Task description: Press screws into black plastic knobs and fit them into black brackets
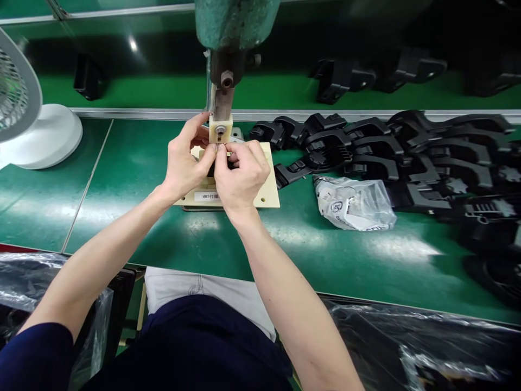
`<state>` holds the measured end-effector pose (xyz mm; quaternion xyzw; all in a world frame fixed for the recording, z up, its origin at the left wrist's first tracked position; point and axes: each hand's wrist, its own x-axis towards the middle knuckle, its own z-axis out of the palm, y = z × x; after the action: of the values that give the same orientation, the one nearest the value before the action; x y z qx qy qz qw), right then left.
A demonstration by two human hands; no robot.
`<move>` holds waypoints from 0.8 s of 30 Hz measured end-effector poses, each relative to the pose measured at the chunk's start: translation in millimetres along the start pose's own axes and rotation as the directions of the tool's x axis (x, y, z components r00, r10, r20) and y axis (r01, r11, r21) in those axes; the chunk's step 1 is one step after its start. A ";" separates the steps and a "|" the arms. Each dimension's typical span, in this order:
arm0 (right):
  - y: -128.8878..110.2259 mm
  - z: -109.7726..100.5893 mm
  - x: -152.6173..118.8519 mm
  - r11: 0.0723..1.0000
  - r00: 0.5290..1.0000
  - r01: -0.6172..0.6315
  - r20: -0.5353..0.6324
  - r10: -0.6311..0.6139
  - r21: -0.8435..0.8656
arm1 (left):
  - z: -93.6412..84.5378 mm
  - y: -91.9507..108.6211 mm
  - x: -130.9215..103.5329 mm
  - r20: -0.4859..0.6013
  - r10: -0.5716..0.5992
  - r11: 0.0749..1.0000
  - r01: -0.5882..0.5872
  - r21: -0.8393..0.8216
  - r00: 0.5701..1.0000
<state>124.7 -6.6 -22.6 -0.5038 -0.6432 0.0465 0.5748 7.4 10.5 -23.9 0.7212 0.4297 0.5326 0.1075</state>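
Both hands meet just under the cream block (221, 130) at the lower end of a green press (236, 24). My left hand (188, 157) is closed in a pinch there, one finger raised beside the block's left side. My right hand (243, 172) pinches at the same spot, thumb tip next to the left thumb. Whatever lies between the fingertips is too small to make out. Beneath the hands is a cream fixture plate (266, 190) bearing a white printed label (205, 196). A dark part on the fixture is mostly hidden by the fingers.
Many curved black plastic parts (372, 144) lie piled on the green bench (285, 247) to the right. In front of them sits a clear plastic bag (352, 203) of small pieces. A white fan (49, 136) stands at left. Plastic-wrapped dark items (427, 342) are below the bench edge.
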 end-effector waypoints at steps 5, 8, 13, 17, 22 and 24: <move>-3.2 -7.6 4.1 0.997 0.999 -0.049 0.010 0.048 0.055 | -6.5 6.3 4.0 0.013 -0.002 1.000 0.002 -0.002 1.000; -4.5 -9.8 5.7 0.995 0.998 -0.062 0.011 0.061 0.082 | -14.7 10.8 9.2 0.054 -0.023 1.000 0.022 0.002 0.998; -3.6 -10.5 10.0 0.996 0.997 -0.068 0.039 0.066 0.066 | -20.3 17.2 15.1 0.103 -0.067 0.998 0.065 0.016 0.992; -0.8 -22.3 9.3 0.999 0.994 -0.005 0.110 0.000 0.043 | -17.0 22.5 15.3 0.033 -0.077 0.997 0.076 0.027 0.997; 4.9 -65.9 14.0 1.000 0.989 0.017 0.147 -0.018 0.006 | -14.9 27.2 14.7 -0.017 -0.105 0.993 0.106 0.052 0.994; 7.4 -87.2 35.3 0.999 0.992 0.036 0.125 -0.035 -0.008 | -15.6 31.4 13.9 -0.032 -0.125 0.989 0.127 0.078 0.992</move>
<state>203.5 -23.5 26.4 -0.4913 -0.6870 0.0643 0.5316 10.7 -3.1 11.2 0.6892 0.4968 0.5166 0.1063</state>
